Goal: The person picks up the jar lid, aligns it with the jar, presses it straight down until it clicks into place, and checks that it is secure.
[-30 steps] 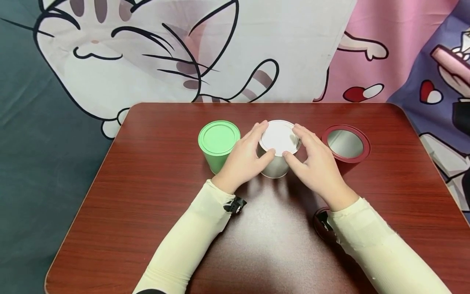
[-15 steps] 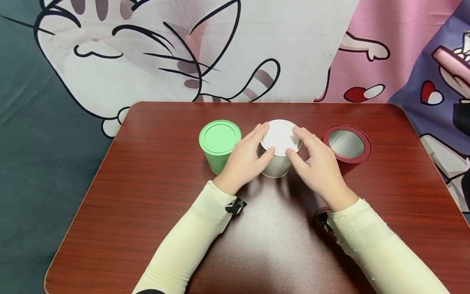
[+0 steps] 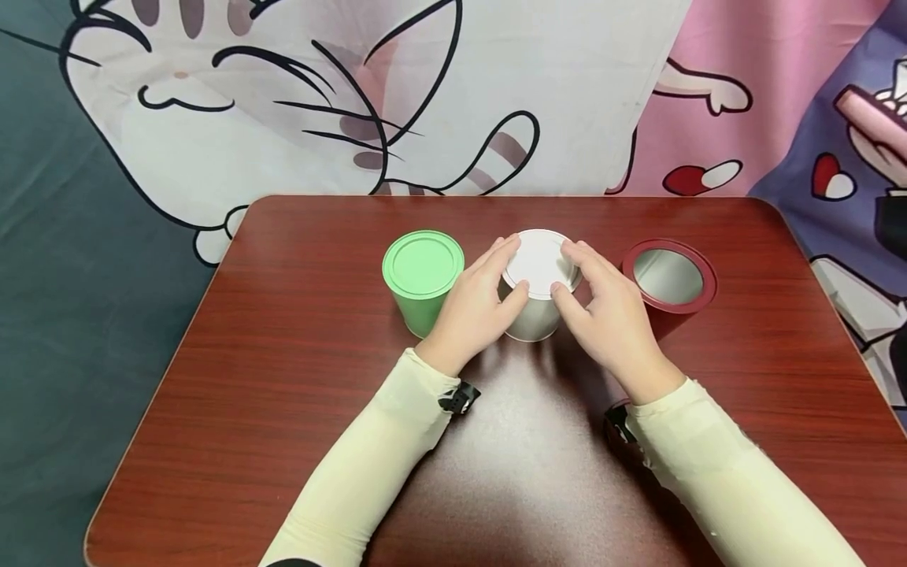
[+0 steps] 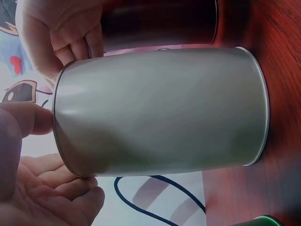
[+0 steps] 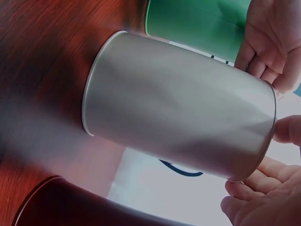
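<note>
A silver can with a white lid stands in the middle of the dark red table. My left hand curls round the lid's left rim, thumb in front and fingers behind. My right hand grips the right rim the same way. In the left wrist view the silver can fills the frame, with my left fingers at its lid end. The right wrist view shows the silver can with my right fingers at its top.
A green can with its lid on stands just left of the silver one, close to my left hand. An open red can with a shiny inside stands to the right. A cartoon cat cloth hangs behind the table.
Hardly anything: both hands stay on the white lid, and the right hand has shifted a touch to the left.
</note>
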Demonstrator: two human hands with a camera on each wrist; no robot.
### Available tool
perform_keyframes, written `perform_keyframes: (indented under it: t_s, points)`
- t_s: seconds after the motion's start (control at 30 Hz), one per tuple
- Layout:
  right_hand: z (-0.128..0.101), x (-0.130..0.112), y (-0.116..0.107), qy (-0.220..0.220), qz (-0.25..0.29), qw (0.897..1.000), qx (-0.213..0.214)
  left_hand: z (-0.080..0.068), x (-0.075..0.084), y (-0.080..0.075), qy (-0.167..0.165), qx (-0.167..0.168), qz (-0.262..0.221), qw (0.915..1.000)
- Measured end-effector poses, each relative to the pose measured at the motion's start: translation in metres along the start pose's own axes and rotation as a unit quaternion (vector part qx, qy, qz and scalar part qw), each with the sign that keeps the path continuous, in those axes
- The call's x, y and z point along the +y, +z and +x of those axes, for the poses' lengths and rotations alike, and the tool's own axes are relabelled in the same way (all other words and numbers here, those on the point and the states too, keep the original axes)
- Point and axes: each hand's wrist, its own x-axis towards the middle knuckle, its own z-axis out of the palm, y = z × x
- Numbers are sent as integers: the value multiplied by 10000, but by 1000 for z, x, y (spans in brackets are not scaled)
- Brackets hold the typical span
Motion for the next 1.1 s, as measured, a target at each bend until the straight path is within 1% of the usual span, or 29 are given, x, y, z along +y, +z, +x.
perform_keyframes:
  t_s: [0.17,0.3,0.4,0.5,0.63,0.73,0.87,1.0,1.1]
  points:
    - [-1,0,1,-55,6,10000,21,-2,0,1,-33,-9,31,10000]
    - [-2,0,-2,-93,29,9999,46,-5,1,1,-25,-102,113,9999]
    - [-4,2,-6,-85,18,9999,65,-6,3,0,70,-146,181,9997]
    - [-8,4,-8,-121,14,9999,63,-9,7,0,230,-104,209,9995]
    - [-17,6,-11,-246,20,9996,100,-15,13,1,474,-85,311,9984]
    - [-25,6,-15,-259,36,9996,136,-20,17,3,617,-95,389,9973]
    - [-32,7,-18,-291,35,9995,146,-26,22,6,732,-56,269,9969]
    - [-37,7,-18,-338,-25,9994,106,-31,23,9,861,-48,248,9960]
    - [-41,7,-20,-321,-68,9994,91,-33,23,12,964,2,337,9948]
